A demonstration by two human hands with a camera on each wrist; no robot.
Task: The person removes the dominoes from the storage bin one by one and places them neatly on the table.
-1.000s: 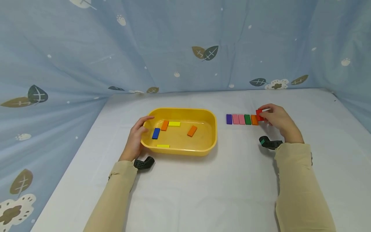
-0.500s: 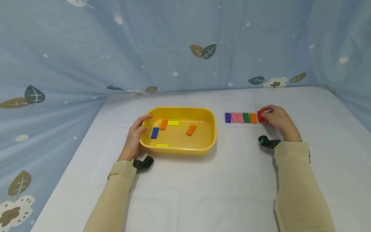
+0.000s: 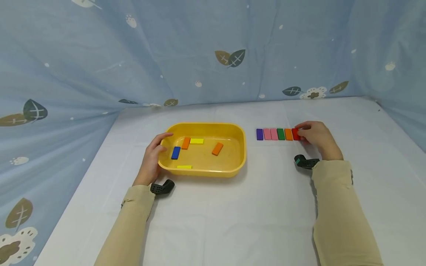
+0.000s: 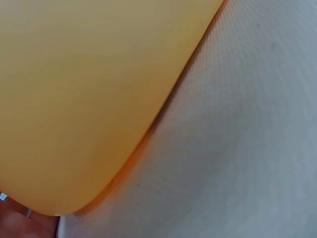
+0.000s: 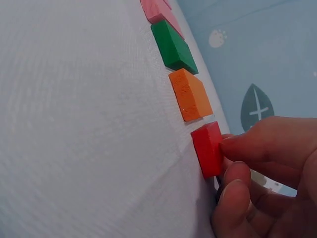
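Observation:
At the right end of a row of small blocks, my right hand point(image 3: 318, 138) pinches a red block point(image 3: 295, 134). In the right wrist view the red block point(image 5: 209, 149) stands beside an orange block point(image 5: 191, 95), a narrow gap between them. Leftward in the row lie an orange block point(image 3: 288, 134), a green block point(image 3: 281, 134), two pink blocks and a purple block point(image 3: 259, 134). My left hand point(image 3: 149, 160) grips the left rim of a yellow tray point(image 3: 203, 173). Inside the tray are a blue block point(image 3: 175, 153), two orange and two yellow blocks.
A white cloth point(image 3: 233, 221) covers the table. Behind it hangs a blue curtain point(image 3: 186, 48) with leaf patterns, which also runs down the left side. Black devices are strapped at both wrists point(image 3: 162, 187).
The red block has come down beside the orange one, level with the row, my right hand still pinching it. My left hand keeps its hold on the tray.

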